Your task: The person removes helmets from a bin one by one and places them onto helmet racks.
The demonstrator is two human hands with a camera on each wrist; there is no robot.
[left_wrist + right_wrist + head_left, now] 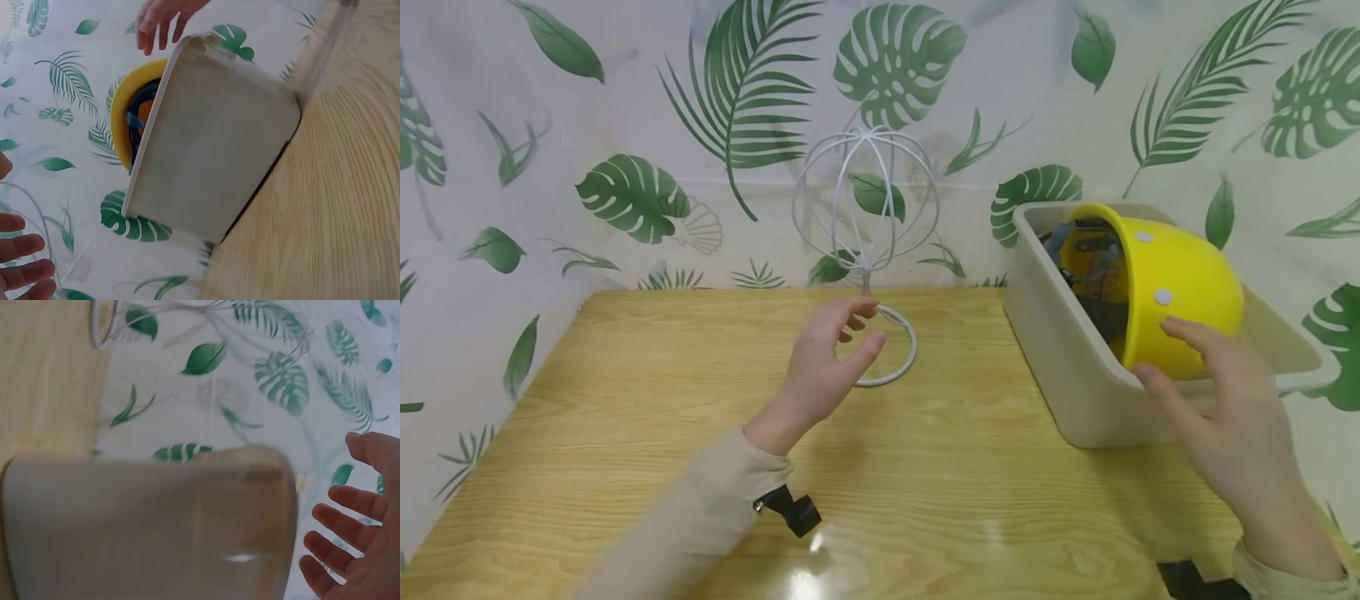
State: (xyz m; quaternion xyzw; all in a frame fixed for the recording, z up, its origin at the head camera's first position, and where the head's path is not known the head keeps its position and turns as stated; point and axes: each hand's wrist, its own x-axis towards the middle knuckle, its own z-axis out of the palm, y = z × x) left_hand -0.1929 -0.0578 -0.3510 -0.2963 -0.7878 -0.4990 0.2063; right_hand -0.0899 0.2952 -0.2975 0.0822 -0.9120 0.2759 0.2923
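A yellow hard hat (1195, 283) lies on its side in a beige plastic bin (1120, 408), its dark inner straps partly showing. My right hand (1240, 417) is by the bin's near rim and the hat, fingers spread; in the right wrist view that hand (369, 537) has nothing between its fingers. At the back of the table stands a white wire stand (867, 282) with a globe-shaped top and ring base. In front of its stem and base is my left hand (820, 358), fingers loosely bent and holding nothing. Whether it touches the stand I cannot tell.
The wood-grain table (625, 417) runs up to a leaf-print cloth (760, 242) hanging behind it. The bin takes up the table's right side, the wire stand the back middle. Each wrist wears a black camera mount (801, 515).
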